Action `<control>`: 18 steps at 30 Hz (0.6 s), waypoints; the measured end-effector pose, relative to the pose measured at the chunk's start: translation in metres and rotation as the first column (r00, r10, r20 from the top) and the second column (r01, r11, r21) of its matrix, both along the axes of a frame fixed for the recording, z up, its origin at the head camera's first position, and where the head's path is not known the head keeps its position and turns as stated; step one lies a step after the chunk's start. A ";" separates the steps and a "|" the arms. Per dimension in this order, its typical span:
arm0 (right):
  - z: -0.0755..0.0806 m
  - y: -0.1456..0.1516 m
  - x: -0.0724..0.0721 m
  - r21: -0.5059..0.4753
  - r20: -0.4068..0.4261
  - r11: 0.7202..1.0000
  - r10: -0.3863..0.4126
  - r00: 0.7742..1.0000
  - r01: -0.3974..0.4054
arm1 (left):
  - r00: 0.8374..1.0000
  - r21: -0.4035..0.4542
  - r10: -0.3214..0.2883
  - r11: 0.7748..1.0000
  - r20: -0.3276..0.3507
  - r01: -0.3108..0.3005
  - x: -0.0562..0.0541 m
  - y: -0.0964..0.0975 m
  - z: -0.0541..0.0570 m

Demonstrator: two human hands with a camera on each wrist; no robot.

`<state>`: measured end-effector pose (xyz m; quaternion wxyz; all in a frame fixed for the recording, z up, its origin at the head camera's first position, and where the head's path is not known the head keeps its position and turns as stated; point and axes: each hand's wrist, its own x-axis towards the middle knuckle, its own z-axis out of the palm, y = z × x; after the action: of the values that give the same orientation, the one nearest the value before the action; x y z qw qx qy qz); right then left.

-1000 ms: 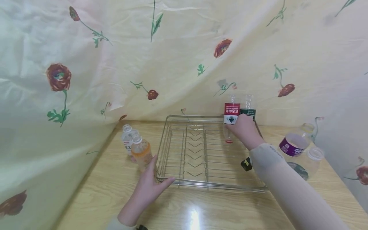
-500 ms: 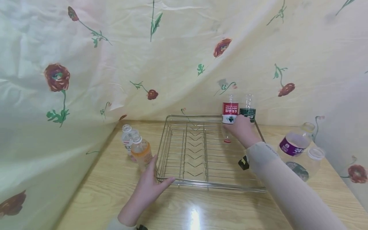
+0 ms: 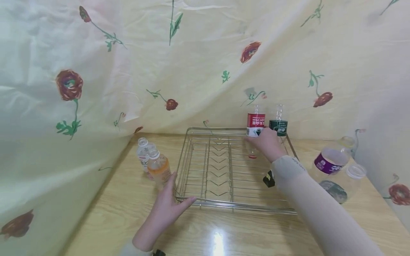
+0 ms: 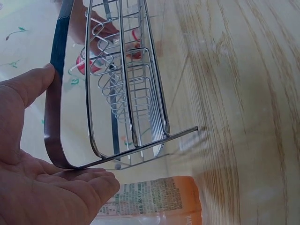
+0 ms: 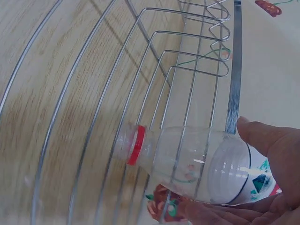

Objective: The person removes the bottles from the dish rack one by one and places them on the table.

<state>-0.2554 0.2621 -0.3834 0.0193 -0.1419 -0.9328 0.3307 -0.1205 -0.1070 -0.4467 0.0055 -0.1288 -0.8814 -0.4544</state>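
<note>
In the head view my right hand [image 3: 266, 142] grips a clear plastic bottle with a red and white label [image 3: 255, 122], upside down at the back right of a wire dish rack [image 3: 230, 204]. The right wrist view shows the bottle's neck with its red ring [image 5: 137, 144] pointing down at the rack wires. Thumb and fingers lie on opposite sides of the bottle. My left hand [image 3: 166, 202] rests at the rack's near left corner. Up close, its thumb touches the rim band [image 4: 53, 112] and its fingers lie against the adjoining side.
A green-labelled bottle [image 3: 278, 127] stands inverted beside the red-labelled one. Left of the rack are an orange-banded bottle [image 3: 159, 170] and a clear bottle [image 3: 144, 153]. At right stand a purple-labelled bottle [image 3: 328, 163] and another clear bottle [image 3: 352, 181]. A floral cloth [image 3: 205, 64] hangs behind.
My right hand and the red-labelled bottle have shifted slightly left, widening the gap to the green-labelled bottle. My left hand stays at the rack corner.
</note>
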 end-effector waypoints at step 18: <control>0.002 0.003 -0.004 -0.007 -0.002 1.000 -0.014 1.000 0.014 | 1.000 -0.018 0.009 1.000 0.003 -0.009 0.000 0.003 0.003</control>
<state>-0.2589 0.2648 -0.3817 0.0219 -0.1481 -0.9307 0.3339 -0.1201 -0.1042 -0.4440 0.0050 -0.1244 -0.8860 -0.4467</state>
